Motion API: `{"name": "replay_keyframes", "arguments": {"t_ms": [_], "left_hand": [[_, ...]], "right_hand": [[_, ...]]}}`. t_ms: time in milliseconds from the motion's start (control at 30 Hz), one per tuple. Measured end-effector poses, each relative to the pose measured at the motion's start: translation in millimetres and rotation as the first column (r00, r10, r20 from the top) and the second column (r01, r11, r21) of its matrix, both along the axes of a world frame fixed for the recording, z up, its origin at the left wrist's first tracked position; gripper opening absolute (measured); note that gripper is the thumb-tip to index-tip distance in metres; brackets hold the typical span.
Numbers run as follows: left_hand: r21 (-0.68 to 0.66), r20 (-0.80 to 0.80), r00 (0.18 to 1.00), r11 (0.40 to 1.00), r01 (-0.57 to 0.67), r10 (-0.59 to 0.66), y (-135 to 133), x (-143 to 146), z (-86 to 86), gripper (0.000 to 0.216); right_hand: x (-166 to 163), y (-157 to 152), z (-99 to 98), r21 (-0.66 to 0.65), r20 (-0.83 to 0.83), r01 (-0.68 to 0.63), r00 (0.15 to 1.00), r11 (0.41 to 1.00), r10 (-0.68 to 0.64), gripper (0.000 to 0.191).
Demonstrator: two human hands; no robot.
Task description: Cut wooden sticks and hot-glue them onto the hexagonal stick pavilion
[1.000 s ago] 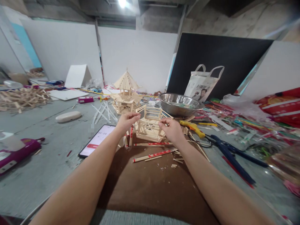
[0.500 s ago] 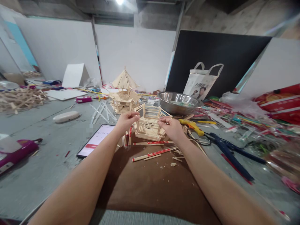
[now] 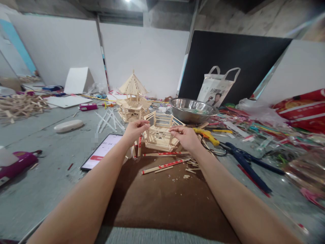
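In the middle stands a small open frame model (image 3: 161, 137) built of thin wooden sticks, with posts and rails around a low base. My left hand (image 3: 135, 130) is closed in a pinch at its left upper corner. On its right side, my right hand (image 3: 184, 135) pinches with thumb and index finger at rail height. A thin stick seems to run between the fingertips, but it blends with the frame's rails. Chopsticks in red paper bands (image 3: 166, 166) and short cut pieces (image 3: 193, 168) lie in front on a brown sheet (image 3: 162, 203).
Behind is a finished-looking stick pavilion (image 3: 133, 98). A metal bowl (image 3: 175, 112) stands back right. Right of my hand lie a yellow-handled tool (image 3: 208, 135) and blue-handled cutters (image 3: 247, 162). A phone (image 3: 88, 162) lies left, near a white case (image 3: 68, 126) and a purple device (image 3: 19, 162).
The view has shifted slightly, so everything sits a little further left. Both hands keep their pinches at the model, with hardly any visible movement.
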State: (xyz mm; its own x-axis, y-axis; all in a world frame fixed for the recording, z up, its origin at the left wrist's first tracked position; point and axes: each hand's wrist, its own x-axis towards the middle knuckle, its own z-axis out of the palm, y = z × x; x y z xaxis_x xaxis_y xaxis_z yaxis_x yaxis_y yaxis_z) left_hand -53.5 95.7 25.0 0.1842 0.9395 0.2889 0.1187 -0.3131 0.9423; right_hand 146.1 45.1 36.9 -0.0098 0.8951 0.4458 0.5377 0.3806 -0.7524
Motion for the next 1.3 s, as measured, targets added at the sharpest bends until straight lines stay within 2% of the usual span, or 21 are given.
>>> {"name": "replay_keyframes", "arguments": {"t_ms": [933, 1300], "left_hand": [[-0.030, 0.077, 0.997, 0.999, 0.017, -0.015, 1.4, 0.0, -2.7, 0.038], [-0.030, 0.059, 0.998, 1.000, 0.005, -0.003, 1.3, 0.4, -2.6, 0.039]], "right_hand": [[-1.3, -2.4, -2.1, 0.071, 0.095, -0.024, 0.995, 0.997, 0.017, 0.016], [-3.3, -7.4, -1.3, 0.100, 0.220, 0.035, 0.974, 0.994, -0.056, 0.020]]}}
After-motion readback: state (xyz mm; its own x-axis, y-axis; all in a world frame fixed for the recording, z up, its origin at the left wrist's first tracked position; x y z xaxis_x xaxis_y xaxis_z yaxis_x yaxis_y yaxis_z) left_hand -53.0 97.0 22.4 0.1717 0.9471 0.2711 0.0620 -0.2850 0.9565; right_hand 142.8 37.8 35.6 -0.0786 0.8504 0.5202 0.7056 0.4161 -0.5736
